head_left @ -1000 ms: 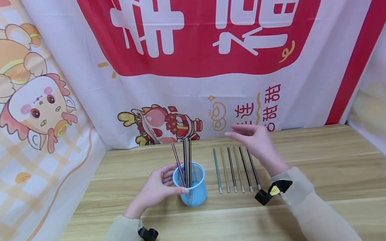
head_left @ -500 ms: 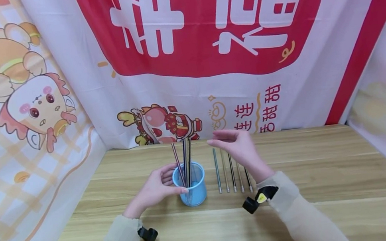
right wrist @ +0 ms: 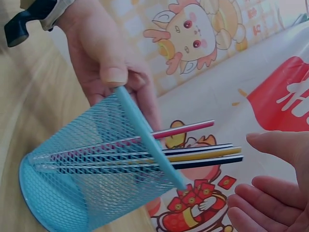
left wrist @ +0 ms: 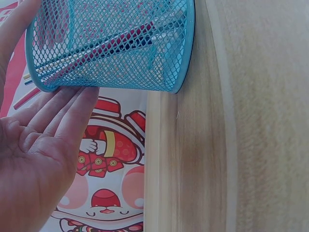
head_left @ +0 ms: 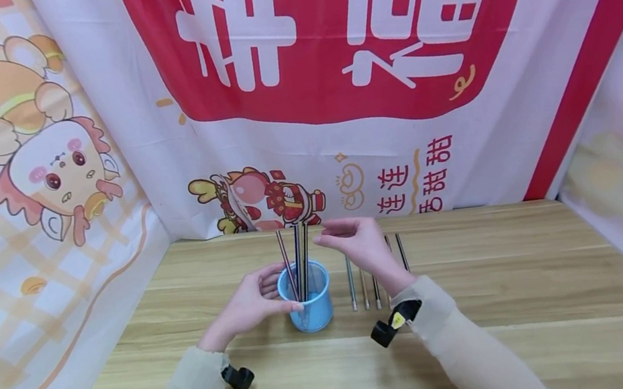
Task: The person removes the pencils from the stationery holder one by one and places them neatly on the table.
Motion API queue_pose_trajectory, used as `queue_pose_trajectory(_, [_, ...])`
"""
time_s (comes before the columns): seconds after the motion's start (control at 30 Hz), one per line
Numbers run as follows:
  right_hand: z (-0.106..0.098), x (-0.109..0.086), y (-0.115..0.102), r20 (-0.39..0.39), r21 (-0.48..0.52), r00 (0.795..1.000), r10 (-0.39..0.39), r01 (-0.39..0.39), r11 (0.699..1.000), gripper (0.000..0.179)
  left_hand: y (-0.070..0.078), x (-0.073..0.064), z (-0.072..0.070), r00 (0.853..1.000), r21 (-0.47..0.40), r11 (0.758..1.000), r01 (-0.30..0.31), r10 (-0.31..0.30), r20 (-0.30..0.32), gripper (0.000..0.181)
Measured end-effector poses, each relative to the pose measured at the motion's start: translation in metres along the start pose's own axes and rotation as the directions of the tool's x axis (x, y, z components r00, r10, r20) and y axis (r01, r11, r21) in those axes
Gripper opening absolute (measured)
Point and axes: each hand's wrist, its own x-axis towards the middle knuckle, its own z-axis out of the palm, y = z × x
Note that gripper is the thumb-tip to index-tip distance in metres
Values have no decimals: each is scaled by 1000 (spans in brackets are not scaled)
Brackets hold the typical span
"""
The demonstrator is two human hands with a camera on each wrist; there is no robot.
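Note:
A light blue mesh pencil cup (head_left: 313,314) stands upright on the table, held by my left hand (head_left: 251,302) with the thumb over the near rim and the fingers round its far left side. Several pencils (right wrist: 207,154) lean inside it, one of them red, their tops sticking out above the rim. My right hand (head_left: 355,244) hovers just right of those tops, thumb and fingers apart, with nothing between them. Beneath and behind this hand, a row of pencils (head_left: 351,287) lies on the table, eraser ends toward me, partly hidden by the hand and wrist.
The wooden table (head_left: 311,382) runs back to a white and red cloth (head_left: 335,101) hanging behind it. Printed cloth (head_left: 29,223) also hangs along the left side, and another cloth (head_left: 619,137) on the right. Each wrist wears a black camera (head_left: 385,333).
My right hand has moved left and a little down, from above the right end of the pencil row to beside the cup. The left hand and the cup have stayed in place.

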Motion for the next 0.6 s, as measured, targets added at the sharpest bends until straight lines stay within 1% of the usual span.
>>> queue_pose_trajectory(0.13, [10, 0, 6, 11, -1, 1000, 7, -7, 1000, 43, 1, 0, 0, 1000, 5, 1000, 5, -5, -4, 85])
queue_pose_trajectory(0.37, [22, 0, 18, 17, 0, 999, 47, -47, 999, 37, 1, -1, 0, 1000, 14, 1000, 8, -8, -6, 85])
queue_pose_trajectory(0.6, [28, 0, 30, 53, 57, 998, 41, -44, 997, 38, 1, -2, 0, 1000, 7, 1000, -2, 2, 0, 85])
